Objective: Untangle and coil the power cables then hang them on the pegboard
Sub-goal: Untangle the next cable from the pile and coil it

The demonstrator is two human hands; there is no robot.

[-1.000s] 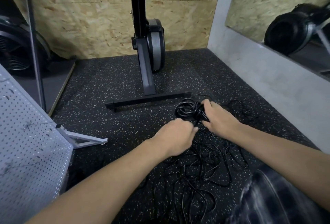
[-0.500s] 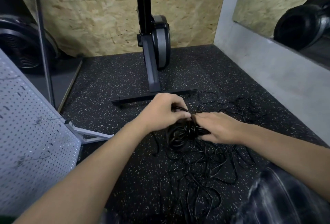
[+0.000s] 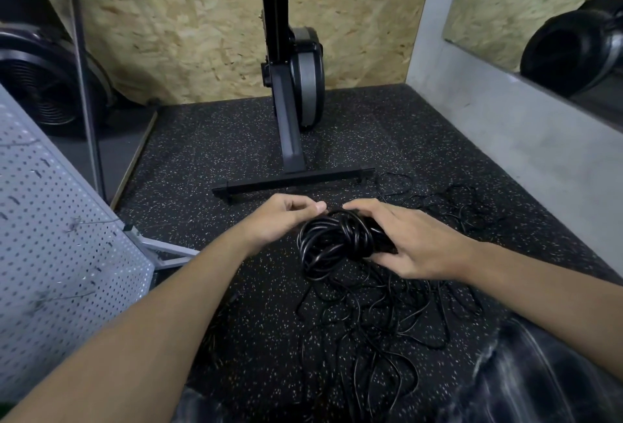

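Note:
A coiled bundle of black power cable (image 3: 333, 244) is held just above the speckled rubber floor. My right hand (image 3: 414, 240) grips the bundle's right side, fingers over the top and thumb underneath. Just left of the bundle's top, my left hand (image 3: 286, 220) has its fingers curled and seems to pinch a strand; the pinch itself is hard to see. Loose tangled cable (image 3: 387, 318) trails from the bundle across the floor towards me. The grey pegboard (image 3: 50, 254) stands tilted at the left on a metal foot (image 3: 168, 250).
An upright black exercise machine stands ahead with its floor bar (image 3: 293, 183) just beyond my hands. More thin cable (image 3: 455, 207) lies at the right near a grey wall ledge (image 3: 526, 153). My knee (image 3: 539, 375) is at bottom right.
The bundle came nearer to me, from beyond my hands. My left hand went from the tangle to the bundle's top, then back to its left side. The right hand kept hold.

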